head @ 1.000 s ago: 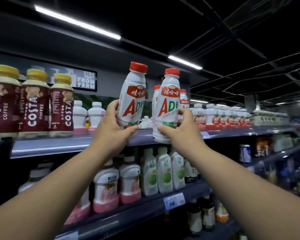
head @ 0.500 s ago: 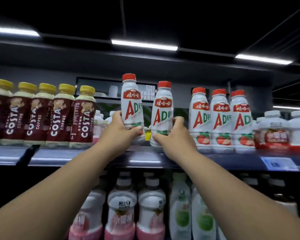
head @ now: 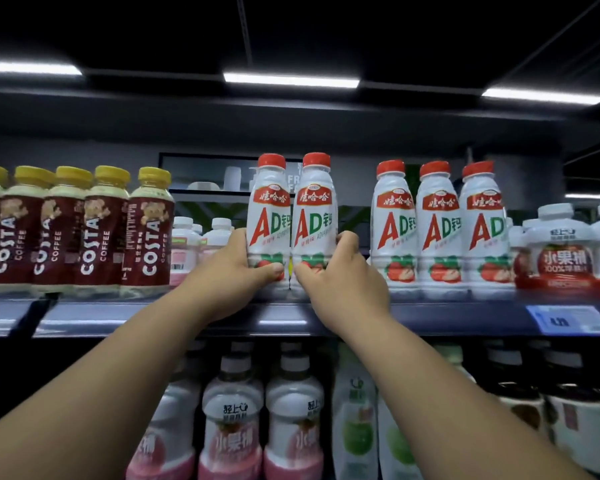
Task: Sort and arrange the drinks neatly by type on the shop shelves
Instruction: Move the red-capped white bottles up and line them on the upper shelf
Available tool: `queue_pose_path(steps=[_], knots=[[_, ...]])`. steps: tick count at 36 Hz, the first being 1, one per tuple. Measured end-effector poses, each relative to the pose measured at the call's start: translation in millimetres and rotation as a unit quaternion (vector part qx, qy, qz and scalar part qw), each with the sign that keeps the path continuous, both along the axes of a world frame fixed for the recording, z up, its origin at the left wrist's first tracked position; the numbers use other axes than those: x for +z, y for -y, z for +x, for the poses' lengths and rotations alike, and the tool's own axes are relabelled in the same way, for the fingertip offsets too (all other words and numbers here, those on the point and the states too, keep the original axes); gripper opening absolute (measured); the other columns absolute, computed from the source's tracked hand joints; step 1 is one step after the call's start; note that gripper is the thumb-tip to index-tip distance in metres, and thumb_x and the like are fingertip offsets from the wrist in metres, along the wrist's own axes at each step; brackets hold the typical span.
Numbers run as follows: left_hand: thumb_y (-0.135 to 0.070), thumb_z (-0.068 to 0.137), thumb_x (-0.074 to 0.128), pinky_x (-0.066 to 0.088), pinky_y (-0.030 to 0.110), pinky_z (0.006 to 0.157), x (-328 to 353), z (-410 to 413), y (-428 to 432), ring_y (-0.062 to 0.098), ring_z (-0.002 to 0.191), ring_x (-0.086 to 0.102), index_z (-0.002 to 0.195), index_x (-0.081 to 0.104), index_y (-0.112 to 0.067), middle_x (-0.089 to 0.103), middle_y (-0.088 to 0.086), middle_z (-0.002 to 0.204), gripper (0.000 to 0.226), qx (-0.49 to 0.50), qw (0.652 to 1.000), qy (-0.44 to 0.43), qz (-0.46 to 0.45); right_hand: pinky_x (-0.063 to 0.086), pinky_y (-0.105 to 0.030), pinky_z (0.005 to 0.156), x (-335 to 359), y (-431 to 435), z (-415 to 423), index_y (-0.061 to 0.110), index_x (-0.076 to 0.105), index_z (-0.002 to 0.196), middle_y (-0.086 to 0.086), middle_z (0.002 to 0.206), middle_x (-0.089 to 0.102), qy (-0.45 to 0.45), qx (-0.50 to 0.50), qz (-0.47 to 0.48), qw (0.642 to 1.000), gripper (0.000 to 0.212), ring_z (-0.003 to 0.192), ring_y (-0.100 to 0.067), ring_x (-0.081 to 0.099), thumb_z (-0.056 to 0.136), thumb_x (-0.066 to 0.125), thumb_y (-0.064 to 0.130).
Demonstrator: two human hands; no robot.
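left hand (head: 232, 275): wrapped round the lower part of the left milk bottle (head: 269, 216), thumb across the front over the strawberry print, fingers behind it
right hand (head: 343, 285): same grip on the right milk bottle (head: 314, 216), thumb in front, fingertips curled round its far side
both in hand: upright, red caps up, labels facing out, sides touching each other; the two thumbs nearly met at the seam between them
position: at the front edge of the top shelf (head: 291, 318), in the gap between the coffee row and the milk row; bases were hidden by the hands, could not tell if they sat on the shelf
milk row (head: 437, 230): three matching red-capped bottles stood right of the two in hand, apart from them, lined up side by side
coffee row (head: 84, 230): yellow-capped brown bottles stood to the left, packed tight along the shelf front
small pink bottles (head: 184, 244): white caps, set further back between the coffee row and the left hand
fruit drink jars (head: 556, 244): white lids, red bands, far right of the top shelf, beside the milk row
price tag (head: 568, 318): blue, on the shelf lip below the jars
below the top shelf: pink fruit bottles (head: 232, 427) under the hands, green-labelled bottles (head: 355, 420) right of them, dark bottles (head: 575, 420) further right
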State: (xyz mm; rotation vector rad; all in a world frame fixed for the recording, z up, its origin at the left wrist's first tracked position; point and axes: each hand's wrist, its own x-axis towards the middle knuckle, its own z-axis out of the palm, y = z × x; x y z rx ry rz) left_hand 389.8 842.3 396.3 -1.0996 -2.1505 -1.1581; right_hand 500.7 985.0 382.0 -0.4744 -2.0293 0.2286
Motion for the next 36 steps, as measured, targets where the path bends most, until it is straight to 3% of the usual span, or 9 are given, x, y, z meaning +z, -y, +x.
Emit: queue_pose_path(steps=[10,14,18,24,32,36], knots=[[-0.061,0.089,0.057,0.048,0.044,0.093,-1,10,0,0.025,0.110,0.058,0.123,0.038,-0.030,0.061,0.000,0.128,0.050,0.069,0.995,-0.037,-0.064,0.053,-0.041,0.083,-6,-2,17,0.022,0.038,0.130,0.000,0.122,0.063,0.003,0.036,-0.017,0.999,0.055,0.102,-0.027,0.063,0.090,0.059,0.054],[-0.063,0.088,0.056,0.050,0.043,0.088,-1,13,0,0.025,0.108,0.058,0.124,0.039,-0.028,0.061,0.001,0.127,0.053,0.084,0.993,-0.050,-0.069,0.048,-0.038,0.086,-18,-15,37,0.022,0.039,0.144,0.004,0.131,0.056,-0.026,0.040,0.065,0.997,0.058,0.110,-0.022,0.057,0.094,0.058,0.043],[-0.059,0.086,0.062,0.051,0.043,0.090,1,14,-1,0.024,0.108,0.059,0.124,0.043,-0.027,0.062,0.001,0.127,0.053,0.065,0.995,-0.053,-0.052,0.045,-0.043,0.090,-25,-43,50,0.014,0.058,0.127,-0.004,0.120,0.065,-0.105,-0.045,0.187,0.976,0.056,0.106,-0.029,0.060,0.081,0.048,0.043],[-0.056,0.087,0.063,0.047,0.036,0.081,5,20,-8,0.021,0.097,0.054,0.121,0.044,-0.023,0.062,0.004,0.123,0.052,0.082,0.993,-0.055,-0.061,0.019,-0.049,0.116,-21,-62,56,0.022,0.047,0.143,-0.008,0.153,0.041,-0.042,-0.084,0.119,0.988,0.068,0.141,-0.031,0.032,0.081,0.047,0.049],[-0.055,0.088,0.064,0.042,0.033,0.078,5,32,-26,0.018,0.093,0.052,0.122,0.045,-0.021,0.063,0.004,0.119,0.053,0.073,0.993,-0.066,-0.067,0.016,-0.049,0.116,-27,-62,52,0.023,0.053,0.142,-0.009,0.155,0.041,-0.049,-0.095,0.115,0.988,0.065,0.143,-0.031,0.032,0.083,0.046,0.050],[-0.057,0.086,0.063,0.050,0.038,0.085,4,34,-34,0.024,0.103,0.059,0.122,0.044,-0.022,0.063,0.004,0.121,0.053,0.072,0.993,-0.068,-0.061,0.014,-0.047,0.115,-27,-63,52,0.024,0.051,0.144,-0.008,0.156,0.039,-0.038,-0.088,0.120,0.988,0.066,0.143,-0.029,0.032,0.085,0.044,0.051]])
